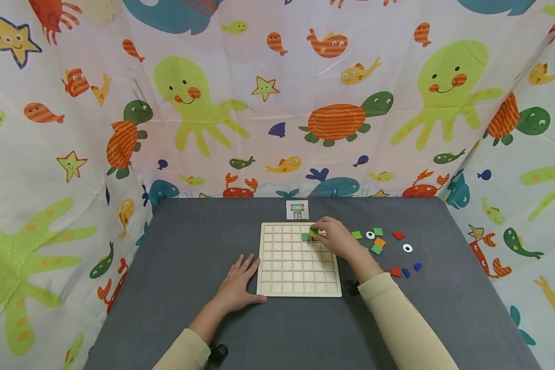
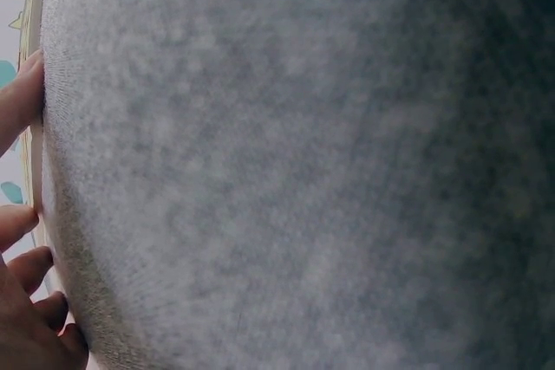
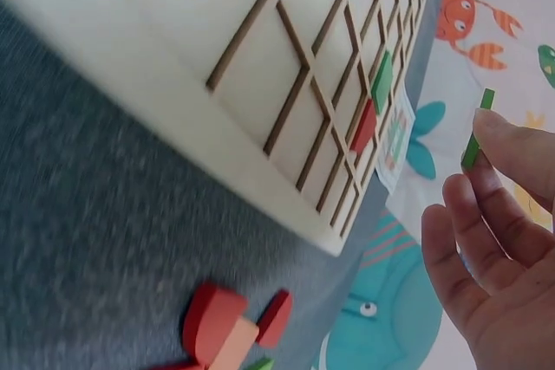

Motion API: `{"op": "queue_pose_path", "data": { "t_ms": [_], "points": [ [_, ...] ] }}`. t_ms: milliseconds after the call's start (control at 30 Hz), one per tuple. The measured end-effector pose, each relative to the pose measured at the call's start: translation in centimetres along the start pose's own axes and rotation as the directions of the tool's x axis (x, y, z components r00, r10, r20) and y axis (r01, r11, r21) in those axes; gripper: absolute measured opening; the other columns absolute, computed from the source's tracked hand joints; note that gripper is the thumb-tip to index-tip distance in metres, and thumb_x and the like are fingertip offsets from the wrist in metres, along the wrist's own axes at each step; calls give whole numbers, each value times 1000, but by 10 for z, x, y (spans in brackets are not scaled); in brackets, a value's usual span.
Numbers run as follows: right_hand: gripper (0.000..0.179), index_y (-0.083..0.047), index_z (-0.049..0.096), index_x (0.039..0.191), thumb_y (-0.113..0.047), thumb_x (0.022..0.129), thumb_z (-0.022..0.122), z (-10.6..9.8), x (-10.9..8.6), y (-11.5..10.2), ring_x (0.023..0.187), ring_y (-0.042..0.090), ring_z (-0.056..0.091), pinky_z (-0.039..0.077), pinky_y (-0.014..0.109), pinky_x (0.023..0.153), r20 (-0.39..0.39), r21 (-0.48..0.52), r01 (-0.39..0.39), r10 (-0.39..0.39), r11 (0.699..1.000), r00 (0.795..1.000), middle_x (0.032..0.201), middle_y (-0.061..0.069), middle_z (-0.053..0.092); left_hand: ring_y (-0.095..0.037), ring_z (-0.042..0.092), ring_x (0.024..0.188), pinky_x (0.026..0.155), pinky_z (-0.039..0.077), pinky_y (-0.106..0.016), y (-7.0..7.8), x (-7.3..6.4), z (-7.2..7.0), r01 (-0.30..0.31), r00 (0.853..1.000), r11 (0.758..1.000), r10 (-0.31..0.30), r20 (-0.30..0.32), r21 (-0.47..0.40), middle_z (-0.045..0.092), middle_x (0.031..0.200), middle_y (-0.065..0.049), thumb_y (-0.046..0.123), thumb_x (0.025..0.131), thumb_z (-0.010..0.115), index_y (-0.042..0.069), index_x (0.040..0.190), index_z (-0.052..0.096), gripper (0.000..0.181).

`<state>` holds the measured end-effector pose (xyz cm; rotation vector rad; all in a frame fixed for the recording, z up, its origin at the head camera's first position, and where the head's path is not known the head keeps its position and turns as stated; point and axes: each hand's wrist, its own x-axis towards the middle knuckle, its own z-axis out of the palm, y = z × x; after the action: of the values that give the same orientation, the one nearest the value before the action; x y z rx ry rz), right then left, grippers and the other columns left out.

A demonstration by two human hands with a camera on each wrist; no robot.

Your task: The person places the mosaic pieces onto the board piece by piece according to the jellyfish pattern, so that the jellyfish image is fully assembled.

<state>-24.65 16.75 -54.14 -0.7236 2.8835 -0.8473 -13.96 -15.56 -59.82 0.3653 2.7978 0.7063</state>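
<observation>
A pale wooden grid board (image 1: pixel 282 267) lies on the grey table. My right hand (image 1: pixel 336 237) is over its upper right part, pinching a green square tile (image 3: pixel 479 132) between thumb and fingertip, raised off the board. Two pieces sit in the grid's cells beneath: a green tile (image 3: pixel 381 81) and, beside it, a red piece (image 3: pixel 363 126). My left hand (image 1: pixel 235 288) rests at the lower left of the board, fingers spread, thumb by the near corner. In the left wrist view, fingers (image 2: pixel 26 270) of that hand show along the board's edge.
Right of the board lie loose pieces: several green tiles (image 1: pixel 377 232), an orange tile (image 1: pixel 380 242), red pieces (image 1: pixel 395 271), white rings (image 1: pixel 407 248) and blue pieces (image 1: pixel 418 266). A small pattern card (image 1: pixel 297 209) lies behind the board. A printed curtain (image 1: pixel 259 61) hangs around the table.
</observation>
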Motion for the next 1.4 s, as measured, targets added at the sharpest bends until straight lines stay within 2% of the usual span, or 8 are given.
{"op": "queue_pose_path", "data": {
  "t_ms": [433,767,1000,1200,1400],
  "points": [
    [31,-5,71,125,-10,95,71,17,15,-13,108,29,65,57,42,90,35,4,6,-6,1000,999,120,13,65,-34,7,157,124,17,-58,1,1,1,9,1000,1000,-9,4,-11,20,169,-7,57,72,86,20,161,30,111],
    [31,-7,72,125,-12,94,73,30,28,-15,114,30,62,53,46,98,79,-8,-26,27,1000,997,120,11,67,-35,7,157,124,16,-59,0,1,0,-7,1000,1000,7,2,-17,20,169,-8,57,73,85,18,161,30,111],
    [31,-8,73,123,-11,93,74,38,35,-11,111,29,63,54,45,96,95,-11,-41,42,999,995,118,10,68,-35,7,157,124,16,-58,-1,1,0,-1,1000,1000,1,6,-15,20,169,-7,57,72,86,19,161,30,111],
    [27,-12,75,120,-15,93,74,41,40,-11,108,28,64,55,46,93,99,-79,-42,50,996,994,117,8,70,-34,7,157,124,17,-58,-2,1,0,-15,1000,1000,15,7,-12,19,169,-7,58,73,85,20,161,29,111],
    [25,-15,77,118,-16,92,75,41,42,-14,112,29,63,51,53,96,115,-99,-65,77,993,990,117,5,71,-34,7,157,124,17,-57,-2,1,-1,-16,1000,1000,16,8,-12,20,169,-7,58,73,84,19,161,30,110]
  ]
}}
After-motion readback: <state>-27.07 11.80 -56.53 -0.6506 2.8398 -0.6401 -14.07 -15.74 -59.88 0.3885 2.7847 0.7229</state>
